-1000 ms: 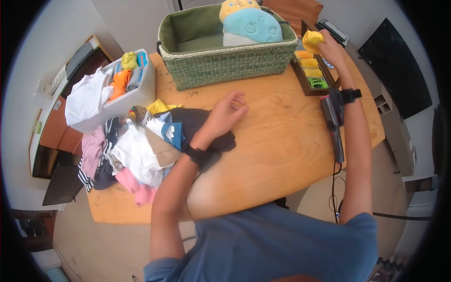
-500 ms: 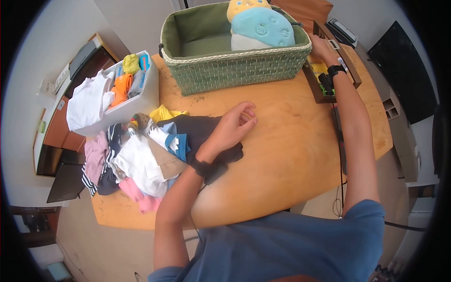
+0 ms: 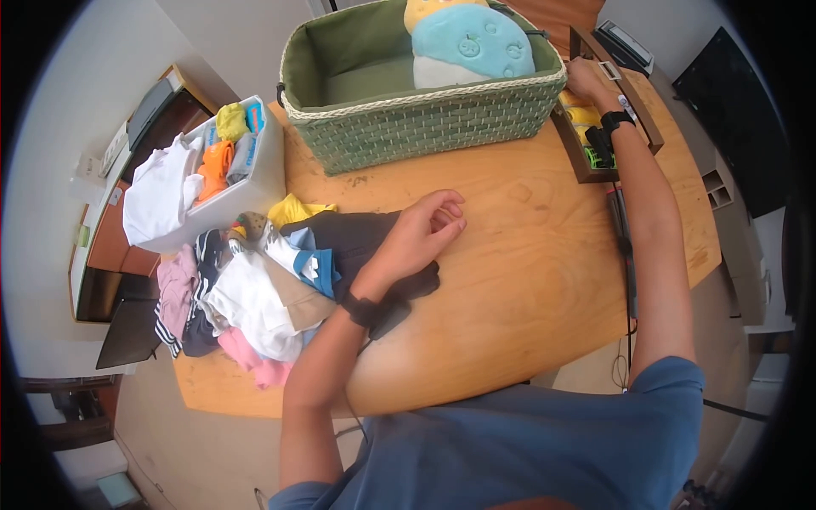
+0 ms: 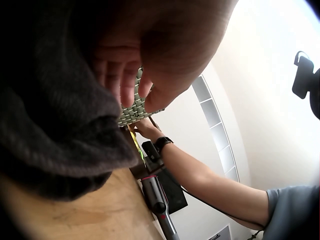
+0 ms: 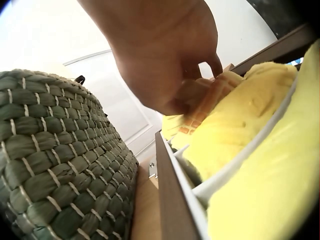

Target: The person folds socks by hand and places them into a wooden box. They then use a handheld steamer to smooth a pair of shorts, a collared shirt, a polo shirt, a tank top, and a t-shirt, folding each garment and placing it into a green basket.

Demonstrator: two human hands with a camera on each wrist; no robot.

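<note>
My right hand (image 3: 586,81) reaches into the far part of a brown divided box (image 3: 585,172). Seen from the right wrist, its curled fingers grip down around rolled cloth at the far compartment; the fingertips are hidden. A yellow rolled cloth (image 5: 172,125) peeks out below the hand, beside an orange-patterned roll (image 5: 212,102). Nearer the camera lie another yellow roll (image 5: 235,125) and a pale yellow one (image 5: 272,175), with white dividers between. My left hand (image 3: 425,223) hangs loosely curled by a dark garment (image 3: 353,242), holding nothing.
Left of it lies a heap of clothes (image 3: 255,297). A white bin (image 3: 263,170) of clothes stands behind. The green woven basket (image 3: 425,136), with a plush toy (image 3: 472,47) inside, stands beside the box. A dark corded appliance (image 4: 157,200) lies near the table's right edge.
My right hand has lowered the yellow cloth from above into the box's far part, then stayed there. The left hand keeps its loose pose. The head view has shifted slightly.
</note>
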